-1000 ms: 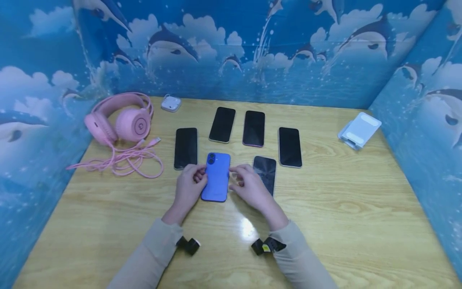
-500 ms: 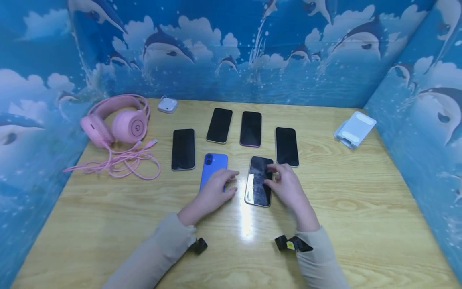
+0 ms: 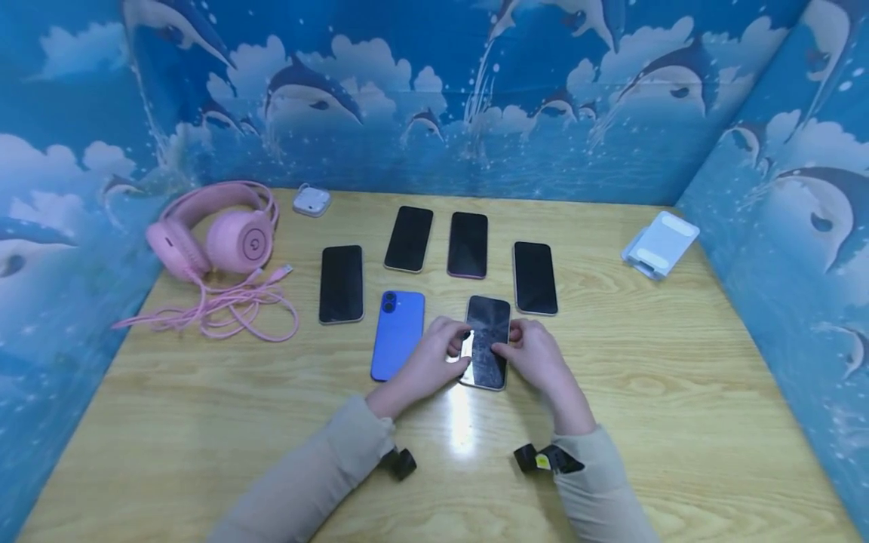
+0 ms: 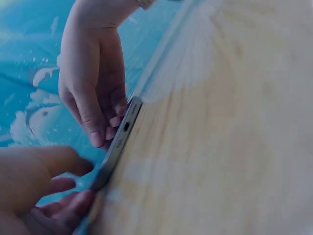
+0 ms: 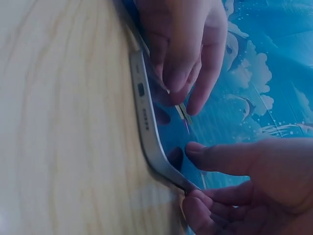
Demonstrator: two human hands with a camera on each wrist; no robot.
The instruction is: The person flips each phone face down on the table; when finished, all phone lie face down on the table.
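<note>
Both hands, left hand and right hand, pinch one smudged glossy phone; six flat rectangular phones lie on the wooden table.

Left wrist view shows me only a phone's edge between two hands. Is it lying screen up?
Observer: Yes. The phone lies screen up with smudged glass. The left hand and right hand hold its long sides.
Operator: Anything close beside it?
Observer: A blue phone lies face down just to its left, apart from it.
Operator: And further back?
Observer: Four phones with dark screens lie beyond it.
</note>
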